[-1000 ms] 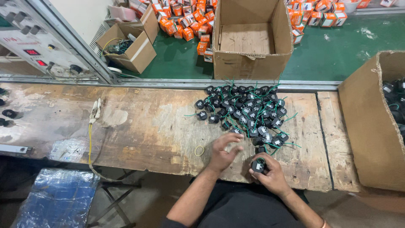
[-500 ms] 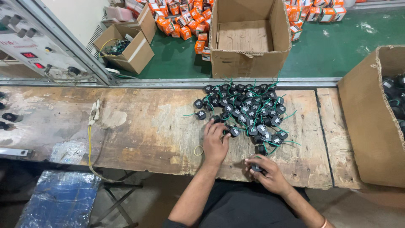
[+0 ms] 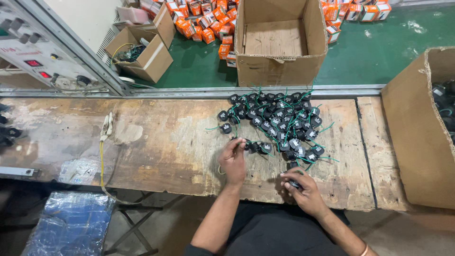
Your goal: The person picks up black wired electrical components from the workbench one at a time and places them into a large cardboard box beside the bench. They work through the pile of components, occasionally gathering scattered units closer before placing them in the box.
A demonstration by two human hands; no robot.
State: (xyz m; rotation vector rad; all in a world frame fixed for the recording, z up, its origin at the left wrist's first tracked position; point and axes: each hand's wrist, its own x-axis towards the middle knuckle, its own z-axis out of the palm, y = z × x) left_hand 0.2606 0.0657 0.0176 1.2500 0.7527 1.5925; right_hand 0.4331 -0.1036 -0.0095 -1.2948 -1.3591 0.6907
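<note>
Fingers of the left hand (image 3: 233, 160) are stretched forward and pinched down on a small black coil part (image 3: 250, 146) at the near edge of the heap; fingers of the right hand (image 3: 303, 187) are curled shut around another black coil part (image 3: 294, 183), held just above the bench edge close to the body.

Going by size: the worn wooden workbench (image 3: 156, 142) spans the view, with a big cardboard box (image 3: 417, 137) at its right end that already holds some dark parts. Beyond the bench, on the green floor, stands an open cardboard carton (image 3: 279, 45) that looks empty inside, and behind it lie many orange-and-white small boxes (image 3: 204, 23). A grey control panel (image 3: 33, 52) sits at far left. A yellow wire (image 3: 101, 156) trails across the bench.

The heap of black coils with green leads (image 3: 279, 123) lies in the middle of the bench, just ahead of both hands. Judging from how things lie, only a small share seems handled: one piece in each hand, dozens still piled.

The held part is too covered by the right hand's fingers to tell its long axis or facing. Green leads in the heap stick out in every direction, with no common heading.
</note>
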